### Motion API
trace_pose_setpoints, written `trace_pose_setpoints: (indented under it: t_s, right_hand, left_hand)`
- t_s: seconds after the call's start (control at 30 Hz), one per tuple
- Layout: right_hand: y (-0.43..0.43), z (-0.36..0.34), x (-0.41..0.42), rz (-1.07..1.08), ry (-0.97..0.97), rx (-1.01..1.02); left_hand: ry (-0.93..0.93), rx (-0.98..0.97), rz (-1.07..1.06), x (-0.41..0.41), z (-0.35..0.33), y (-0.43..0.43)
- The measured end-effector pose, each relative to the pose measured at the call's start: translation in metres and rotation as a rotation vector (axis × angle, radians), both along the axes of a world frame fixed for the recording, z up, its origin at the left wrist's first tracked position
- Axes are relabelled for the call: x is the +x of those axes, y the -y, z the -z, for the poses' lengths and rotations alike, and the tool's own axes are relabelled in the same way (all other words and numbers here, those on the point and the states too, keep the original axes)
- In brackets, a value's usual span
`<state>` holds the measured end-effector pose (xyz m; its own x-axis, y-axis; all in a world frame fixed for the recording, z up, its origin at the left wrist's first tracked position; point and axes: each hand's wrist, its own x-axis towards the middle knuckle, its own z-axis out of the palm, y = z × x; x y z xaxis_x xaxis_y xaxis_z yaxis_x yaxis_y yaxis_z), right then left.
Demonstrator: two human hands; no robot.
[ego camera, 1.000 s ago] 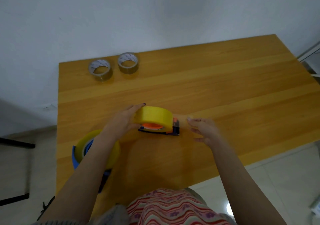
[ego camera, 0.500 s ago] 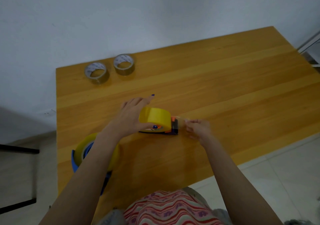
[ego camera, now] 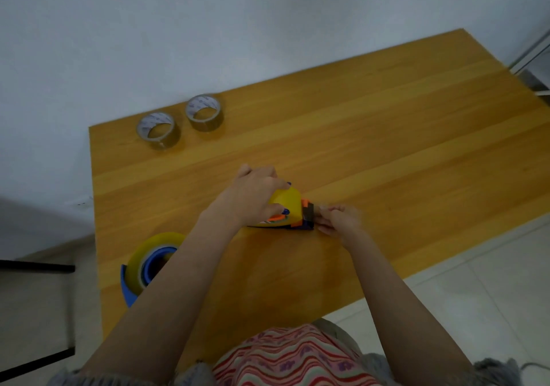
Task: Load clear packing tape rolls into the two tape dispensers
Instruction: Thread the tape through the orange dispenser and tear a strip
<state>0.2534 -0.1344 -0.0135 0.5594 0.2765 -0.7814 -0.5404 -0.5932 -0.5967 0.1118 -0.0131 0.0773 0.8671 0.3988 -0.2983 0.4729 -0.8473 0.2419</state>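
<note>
A yellowish clear tape roll [ego camera: 287,205] sits on an orange and dark tape dispenser [ego camera: 300,222] lying on the wooden table [ego camera: 387,147]. My left hand [ego camera: 256,195] grips the roll from above, thumb on its near face. My right hand [ego camera: 339,220] pinches what looks like the tape's end at the dispenser's front, by the cutter. At the table's near left edge lies a blue dispenser [ego camera: 131,284] with a large clear tape roll [ego camera: 148,254] on its hub, partly hidden by my left forearm.
Two small tape rolls [ego camera: 157,129] [ego camera: 204,115] lie flat at the far left corner. The table's left edge runs close to the blue dispenser. A black frame [ego camera: 35,266] stands on the floor to the left. Tiled floor lies to the right.
My left hand has closed over the top of the roll, and my right hand has moved in against the dispenser's front end. The view has shifted.
</note>
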Motion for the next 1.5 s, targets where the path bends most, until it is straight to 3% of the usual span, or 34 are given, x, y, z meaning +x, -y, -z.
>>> trace_pose_setpoints:
  t_s: [0.13, 0.6, 0.97, 1.07, 1.17, 1.33, 1.5]
  right_hand:
    - [0.006, -0.006, 0.005, -0.014, -0.087, 0.068]
    - [0.001, -0.061, 0.007, -0.139, 0.269, 0.092]
    - [-0.002, -0.093, 0.002, -0.217, 0.433, 0.081]
    - [-0.004, -0.124, 0.019, -0.142, 0.45, 0.186]
    - [0.003, -0.139, 0.03, -0.117, 0.415, 0.264]
    - [0.011, -0.131, 0.052, -0.22, 0.378, 0.171]
    - [0.011, -0.103, 0.065, -0.181, 0.291, 0.117]
  left_hand:
    - [-0.04, 0.002, -0.014, 0.006, -0.005, 0.004]
    - [-0.221, 0.115, 0.03, 0.037, -0.008, 0.021]
    - [-0.17, 0.116, -0.001, 0.031, -0.003, 0.02]
    - [-0.18, 0.123, 0.007, 0.038, -0.001, 0.022]
    - [-0.136, 0.115, 0.009, 0.041, 0.004, 0.023]
    - [0.035, 0.022, -0.059, 0.019, 0.016, 0.013]
    - [0.238, -0.107, -0.196, -0.009, 0.025, 0.009]
